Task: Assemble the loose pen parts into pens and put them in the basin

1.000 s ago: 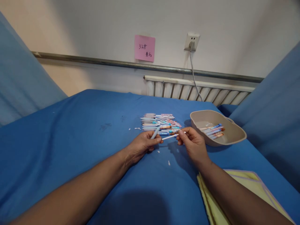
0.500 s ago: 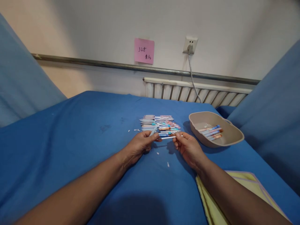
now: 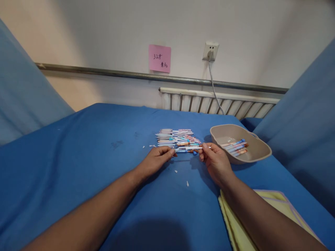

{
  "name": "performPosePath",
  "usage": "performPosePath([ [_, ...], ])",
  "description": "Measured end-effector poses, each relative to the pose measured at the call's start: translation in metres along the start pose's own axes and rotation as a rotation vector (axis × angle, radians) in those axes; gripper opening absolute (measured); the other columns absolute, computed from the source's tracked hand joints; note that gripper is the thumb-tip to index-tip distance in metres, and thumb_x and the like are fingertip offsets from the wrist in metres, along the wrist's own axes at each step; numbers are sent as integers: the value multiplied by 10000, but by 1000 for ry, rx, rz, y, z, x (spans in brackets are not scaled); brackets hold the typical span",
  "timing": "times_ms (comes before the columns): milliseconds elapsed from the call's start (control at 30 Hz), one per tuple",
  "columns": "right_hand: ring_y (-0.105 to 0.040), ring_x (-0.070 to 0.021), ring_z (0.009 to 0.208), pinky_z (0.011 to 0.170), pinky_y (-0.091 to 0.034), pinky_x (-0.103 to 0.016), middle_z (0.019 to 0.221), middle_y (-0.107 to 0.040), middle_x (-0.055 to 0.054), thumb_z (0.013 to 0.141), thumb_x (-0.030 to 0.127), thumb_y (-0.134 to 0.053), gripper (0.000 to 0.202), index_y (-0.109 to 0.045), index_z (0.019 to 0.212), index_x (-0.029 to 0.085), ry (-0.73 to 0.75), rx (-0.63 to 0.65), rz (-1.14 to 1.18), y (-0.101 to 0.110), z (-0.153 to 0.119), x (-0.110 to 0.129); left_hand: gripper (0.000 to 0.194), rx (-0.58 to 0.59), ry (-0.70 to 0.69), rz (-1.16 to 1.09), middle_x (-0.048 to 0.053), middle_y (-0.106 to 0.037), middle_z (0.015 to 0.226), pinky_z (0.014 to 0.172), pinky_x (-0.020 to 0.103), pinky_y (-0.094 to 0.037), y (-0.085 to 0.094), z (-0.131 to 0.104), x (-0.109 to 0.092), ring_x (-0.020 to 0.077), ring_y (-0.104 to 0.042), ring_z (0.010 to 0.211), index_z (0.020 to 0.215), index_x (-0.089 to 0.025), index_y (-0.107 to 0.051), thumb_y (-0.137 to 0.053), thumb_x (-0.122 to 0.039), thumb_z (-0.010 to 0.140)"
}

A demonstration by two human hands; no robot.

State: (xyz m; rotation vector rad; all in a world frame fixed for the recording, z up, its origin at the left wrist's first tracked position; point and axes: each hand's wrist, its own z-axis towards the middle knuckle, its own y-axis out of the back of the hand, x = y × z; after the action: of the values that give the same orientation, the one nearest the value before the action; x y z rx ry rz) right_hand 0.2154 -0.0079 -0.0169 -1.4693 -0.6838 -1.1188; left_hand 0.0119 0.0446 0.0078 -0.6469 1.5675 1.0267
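Observation:
Just in front of a pile of pens and thin white tubes (image 3: 174, 134) on the blue cloth, my left hand (image 3: 159, 158) is closed on a light pen part, its fingertips at the part's right end. My right hand (image 3: 213, 158) pinches a thin white refill (image 3: 195, 148), which lies level between the two hands. The refill's left end meets the tip of what my left hand holds; whether it is inside cannot be made out. Behind them lie blue and orange pen pieces, partly covered by the fingers.
A beige basket (image 3: 259, 153) holding several pens stands to the right. A yellow cloth (image 3: 277, 202) lies under my right forearm. Small white bits (image 3: 187, 183) are scattered on the blue cloth (image 3: 91, 167). Behind are a radiator (image 3: 188, 101) and a metal rail (image 3: 117, 73).
My right hand has moved slightly right and up with the white refill. The light pen part in my left hand has turned from slanting upward to nearly level, in line with the refill.

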Motion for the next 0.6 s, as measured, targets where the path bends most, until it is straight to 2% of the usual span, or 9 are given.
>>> performPosePath([
  [133, -471, -82, 504, 483, -386, -207, 639, -594, 9, 705, 446, -696, 300, -577, 723, 171, 15, -2, -33, -1, 0, -1, 392, 0, -40, 32, -29, -421, 559, 493, 212, -245, 0, -1, -1, 103, -340, 532, 746, -137, -689, -589, -516, 757],
  [500, -467, -69, 495, 489, -361, -198, 621, -594, 21, 695, 428, -711, 296, -579, 710, 164, 21, -23, -9, -1, -1, -1, 374, -4, -29, 50, -24, -445, 572, 527, 219, -277, 0, -2, -2, 108, -350, 541, 756, -136, -691, -569, -489, 779],
  [600, -470, -71, 495, 491, -365, -201, 627, -594, 18, 705, 434, -699, 298, -572, 701, 164, 24, -16, -41, -1, -1, -1, 361, -2, -43, 69, -12, -483, 600, 555, 222, -299, 1, -1, 0, 118, -392, 576, 753, -135, -689, -567, -474, 779],
])
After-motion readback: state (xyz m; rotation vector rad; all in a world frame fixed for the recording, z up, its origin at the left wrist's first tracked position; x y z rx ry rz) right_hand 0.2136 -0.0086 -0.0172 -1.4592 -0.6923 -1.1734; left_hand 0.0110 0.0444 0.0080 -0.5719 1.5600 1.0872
